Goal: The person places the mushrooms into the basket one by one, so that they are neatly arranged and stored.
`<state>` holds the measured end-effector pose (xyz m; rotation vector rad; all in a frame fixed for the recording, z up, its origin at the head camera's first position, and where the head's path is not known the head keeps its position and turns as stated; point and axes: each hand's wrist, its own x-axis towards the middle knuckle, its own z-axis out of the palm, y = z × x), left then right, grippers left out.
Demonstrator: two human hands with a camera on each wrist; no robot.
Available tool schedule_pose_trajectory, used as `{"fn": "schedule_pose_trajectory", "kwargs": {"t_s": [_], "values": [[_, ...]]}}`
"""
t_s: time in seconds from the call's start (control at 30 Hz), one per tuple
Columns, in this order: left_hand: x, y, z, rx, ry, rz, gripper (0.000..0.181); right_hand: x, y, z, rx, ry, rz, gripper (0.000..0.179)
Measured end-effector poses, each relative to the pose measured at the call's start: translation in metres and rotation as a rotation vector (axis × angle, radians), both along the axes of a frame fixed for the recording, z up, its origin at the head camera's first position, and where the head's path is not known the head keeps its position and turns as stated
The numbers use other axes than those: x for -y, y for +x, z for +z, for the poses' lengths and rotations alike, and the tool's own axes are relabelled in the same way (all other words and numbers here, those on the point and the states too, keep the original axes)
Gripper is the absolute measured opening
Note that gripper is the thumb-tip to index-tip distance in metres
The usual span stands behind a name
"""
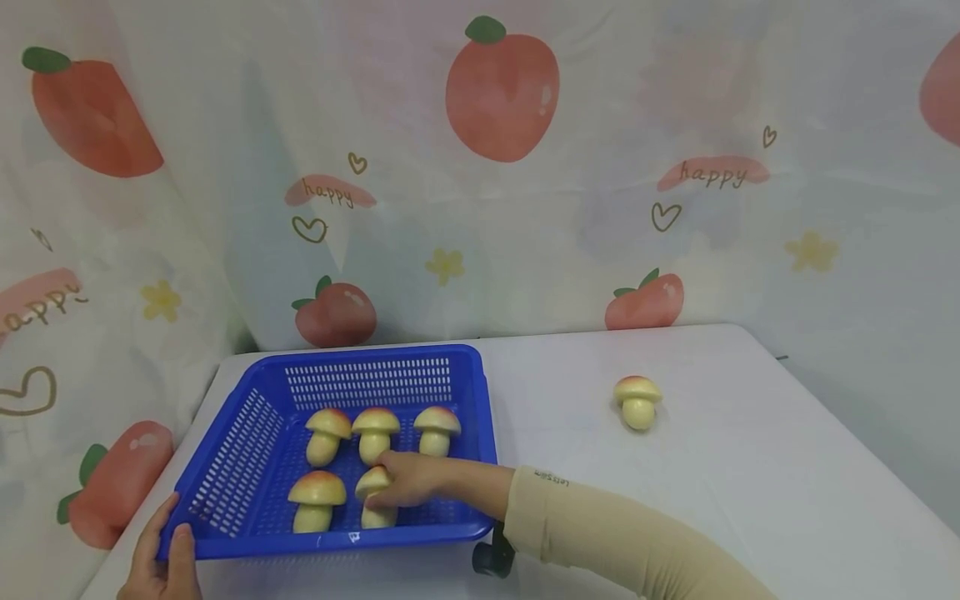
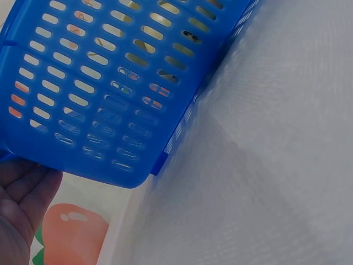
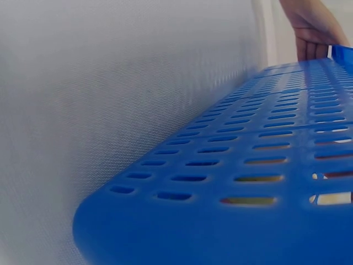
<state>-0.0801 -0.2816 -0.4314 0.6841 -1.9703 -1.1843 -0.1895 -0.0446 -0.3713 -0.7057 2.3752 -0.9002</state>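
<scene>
A blue plastic basket (image 1: 262,546) stands on the left part of the table with several yellow toy mushrooms inside, their caps tinged red. My left hand (image 1: 161,554) grips its near left corner, thumb on the rim; the left wrist view shows those fingers (image 2: 33,190) against the basket's outside. Reaching over the right rim, my right hand (image 1: 408,482) pinches a mushroom (image 1: 378,515) at the front of the basket. To its left sits another mushroom (image 1: 317,500). Behind are three more: one mushroom (image 1: 327,435) at left, one in the middle, one at right.
A single toy mushroom (image 1: 638,403) stands on the white table (image 1: 720,467) to the right of the basket. A dark cylindrical object (image 1: 491,558) shows under my right wrist. A fruit-printed curtain (image 1: 525,217) hangs behind the table and along its left.
</scene>
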Motion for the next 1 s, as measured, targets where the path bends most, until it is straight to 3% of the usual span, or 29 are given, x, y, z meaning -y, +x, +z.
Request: {"fn": "schedule_pose_trajectory", "kwargs": {"t_s": [0.2, 0.43, 0.6, 0.83, 1.0], "values": [[0.000, -0.001, 0.000, -0.021, -0.013, 0.016, 0.038, -0.001, 0.000, 0.001, -0.018, -0.028, -0.019, 0.039], [-0.004, -0.002, 0.002, -0.019, -0.049, 0.013, 0.037, -0.011, -0.002, 0.000, -0.167, 0.027, -0.025, 0.055], [-0.003, -0.002, 0.004, -0.015, -0.057, 0.021, 0.037, -0.015, 0.002, 0.003, -0.261, 0.011, -0.036, 0.066], [-0.004, 0.000, 0.003, 0.005, -0.049, 0.012, 0.038, -0.031, 0.007, 0.018, -0.343, -0.144, -0.014, 0.062], [-0.003, 0.001, 0.004, 0.009, -0.054, 0.032, 0.038, -0.054, 0.003, 0.035, -0.323, -0.286, -0.044, 0.053]]}}
